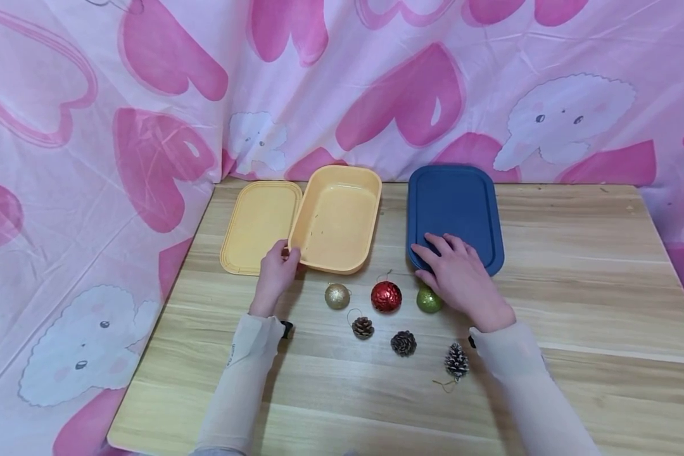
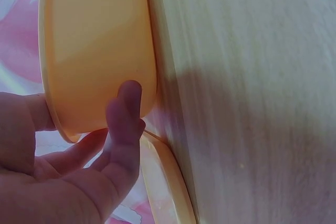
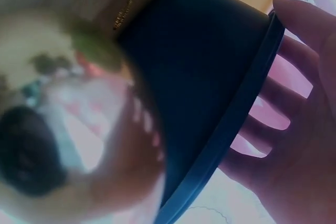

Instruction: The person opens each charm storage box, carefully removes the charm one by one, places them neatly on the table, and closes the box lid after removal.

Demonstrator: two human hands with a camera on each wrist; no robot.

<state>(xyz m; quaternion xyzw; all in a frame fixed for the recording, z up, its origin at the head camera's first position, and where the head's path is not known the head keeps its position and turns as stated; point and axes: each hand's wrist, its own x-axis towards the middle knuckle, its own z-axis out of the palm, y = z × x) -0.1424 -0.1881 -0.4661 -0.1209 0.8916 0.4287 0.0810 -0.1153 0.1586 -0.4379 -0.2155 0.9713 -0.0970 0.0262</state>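
Note:
My left hand [image 1: 278, 267] pinches the near left corner of a yellow rectangular container [image 1: 342, 221], thumb on its rim and fingers under it in the left wrist view. The container has no lid on. On the lid of a blue container [image 1: 453, 199] my right hand [image 1: 462, 275] lies with spread fingers, thumb at the near edge. Below that thumb sits a green glitter ball [image 1: 429, 299]. A blurred shiny ball [image 3: 110, 145] fills the left of the right wrist view; from the head it is hidden. A red ball [image 1: 386, 297] and a gold ball [image 1: 337, 296] lie between my hands.
A yellow lid [image 1: 259, 228] lies flat left of the yellow container, partly under its edge. Nearer to me are a brown pinecone [image 1: 363, 327], a darker pinecone [image 1: 403, 343] and a white-tipped pinecone [image 1: 456, 361]. A pink heart-patterned curtain [image 1: 399, 95] borders the wooden table [image 1: 593, 304].

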